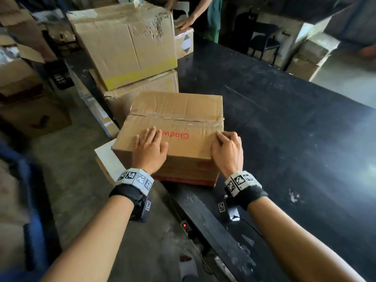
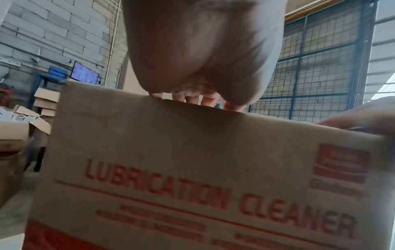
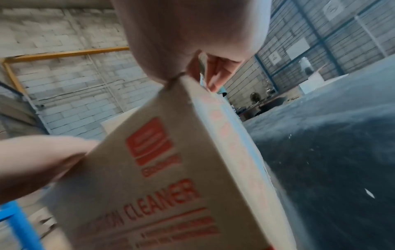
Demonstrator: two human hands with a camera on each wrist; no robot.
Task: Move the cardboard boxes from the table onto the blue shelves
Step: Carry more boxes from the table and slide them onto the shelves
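A cardboard box [image 1: 179,110] with red print sits near the front corner of the black table [image 1: 284,129]. My left hand [image 1: 150,146] lies flat on its top by the front edge, fingers straight. My right hand [image 1: 226,148] curls over the box's front right corner, fingertips on the top. In the left wrist view the palm [image 2: 203,50] rests on the upper edge of the box [image 2: 192,152], which reads "LUBRICATION CLEANER". The right wrist view shows the palm [image 3: 192,33] on the corner of the box [image 3: 160,169]. A blurred blue frame [image 1: 30,200] stands at my left.
Two larger boxes [image 1: 126,43] are stacked just behind, at the table's left edge. Another person [image 1: 203,17] at the far end has a hand on a small box [image 1: 184,41]. More boxes [image 1: 30,110] stand on the floor at left. A power strip [image 1: 185,224] lies below.
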